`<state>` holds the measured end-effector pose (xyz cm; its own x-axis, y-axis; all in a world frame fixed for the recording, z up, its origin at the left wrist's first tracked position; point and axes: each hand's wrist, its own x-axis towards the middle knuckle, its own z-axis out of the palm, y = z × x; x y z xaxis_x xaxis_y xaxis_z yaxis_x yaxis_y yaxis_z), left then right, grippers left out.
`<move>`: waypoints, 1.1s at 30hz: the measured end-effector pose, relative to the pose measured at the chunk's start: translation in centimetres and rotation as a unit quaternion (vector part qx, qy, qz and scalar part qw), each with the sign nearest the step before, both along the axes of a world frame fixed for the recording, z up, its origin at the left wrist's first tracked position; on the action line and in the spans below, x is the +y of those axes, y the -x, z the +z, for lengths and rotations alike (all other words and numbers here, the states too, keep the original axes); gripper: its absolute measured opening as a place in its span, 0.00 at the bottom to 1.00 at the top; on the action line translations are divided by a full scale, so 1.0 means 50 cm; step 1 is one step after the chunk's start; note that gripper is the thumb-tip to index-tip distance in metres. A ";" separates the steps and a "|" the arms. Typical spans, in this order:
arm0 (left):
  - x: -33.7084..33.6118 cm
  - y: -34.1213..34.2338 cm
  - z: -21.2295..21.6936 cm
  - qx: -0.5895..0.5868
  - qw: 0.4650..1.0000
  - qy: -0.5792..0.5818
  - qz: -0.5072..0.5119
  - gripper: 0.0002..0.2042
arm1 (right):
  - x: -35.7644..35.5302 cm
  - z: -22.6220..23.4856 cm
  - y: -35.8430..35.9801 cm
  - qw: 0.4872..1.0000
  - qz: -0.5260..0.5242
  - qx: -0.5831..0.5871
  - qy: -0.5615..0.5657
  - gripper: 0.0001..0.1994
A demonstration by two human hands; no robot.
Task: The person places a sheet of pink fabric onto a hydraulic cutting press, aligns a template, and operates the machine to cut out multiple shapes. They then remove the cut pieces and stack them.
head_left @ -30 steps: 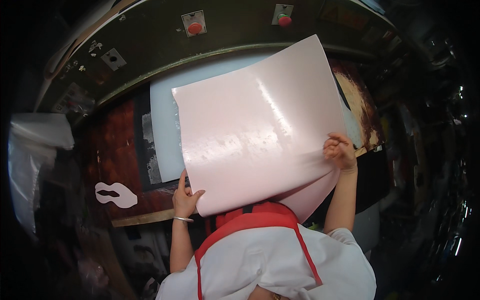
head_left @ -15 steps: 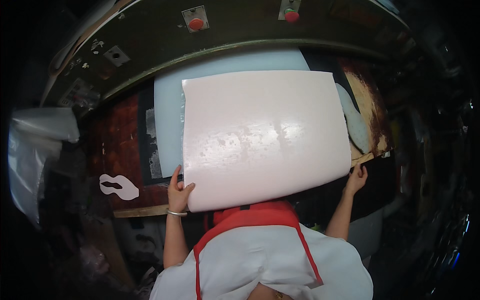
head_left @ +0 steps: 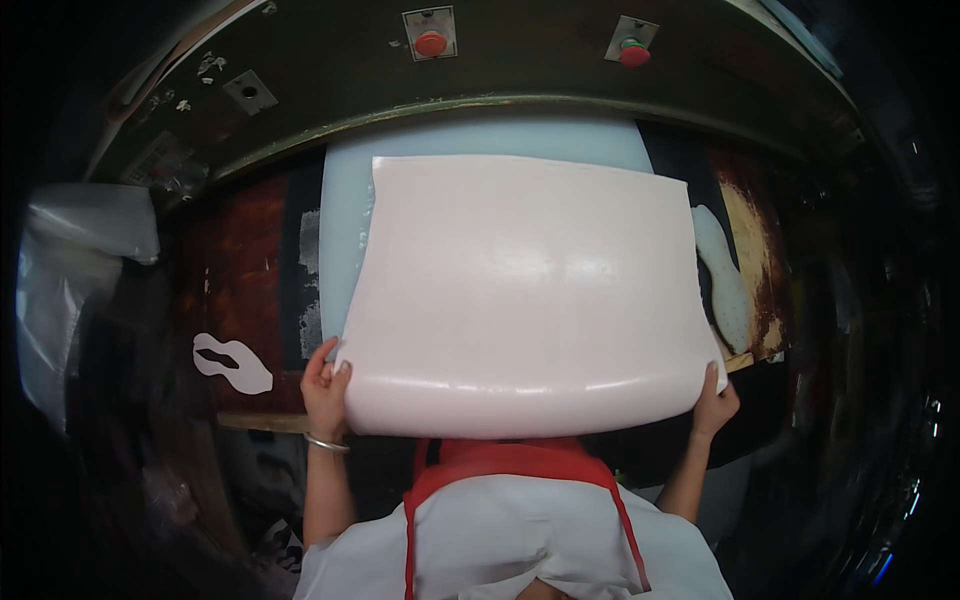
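Observation:
A large pale pink sheet [head_left: 530, 270] lies across the bench in front of me, its near part curving down over the front edge. My left hand [head_left: 325, 392], with a bangle at the wrist, pinches the sheet's near left edge between thumb and fingers. At the near right corner my right hand [head_left: 715, 402] grips the same sheet, thumb on top. Under the sheet is a pale blue board [head_left: 345, 220], showing at the left and along the back. What lies beneath the sheet's middle is hidden.
A white cut-out shape with a hole [head_left: 245, 370] lies on the reddish-brown bench [head_left: 240, 270] at left. A pale curved piece [head_left: 722, 285] is at right. Behind stands a dark green machine beam [head_left: 530, 60] with red buttons [head_left: 431, 43]. Clear plastic sheeting [head_left: 75, 250] hangs far left.
Both hands have taken the near edge of the sheet, the right one now gripping its corner. The sheet's near part now bends more sharply, and its surface blotches are gone from view. The view has shifted slightly.

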<state>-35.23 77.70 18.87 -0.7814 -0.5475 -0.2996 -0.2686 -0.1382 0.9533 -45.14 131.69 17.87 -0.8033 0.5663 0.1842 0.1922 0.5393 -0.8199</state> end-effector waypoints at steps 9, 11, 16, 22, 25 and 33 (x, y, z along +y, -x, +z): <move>-0.204 0.370 0.001 0.068 0.924 0.377 0.011 0.18 | -0.194 0.100 0.540 0.955 0.185 0.005 -0.231 0.34; -0.164 0.260 -0.011 0.046 0.881 0.470 -0.028 0.17 | -0.165 0.066 0.445 0.929 0.237 0.175 -0.223 0.21; 0.012 -0.024 -0.033 -0.147 0.833 0.532 -0.026 0.14 | -0.081 -0.027 0.160 0.936 0.149 -0.029 -0.319 0.21; 0.078 -0.038 -0.033 -0.139 0.889 0.431 0.072 0.15 | -0.054 -0.075 0.115 0.995 0.051 -0.079 -0.035 0.11; 0.050 0.038 -0.011 -0.139 0.872 0.466 0.061 0.16 | -0.062 -0.063 0.218 0.993 0.092 0.018 -0.076 0.11; 0.039 0.122 -0.048 -0.072 0.921 0.383 0.014 0.26 | -0.143 0.022 0.361 0.861 0.280 0.167 -0.390 0.19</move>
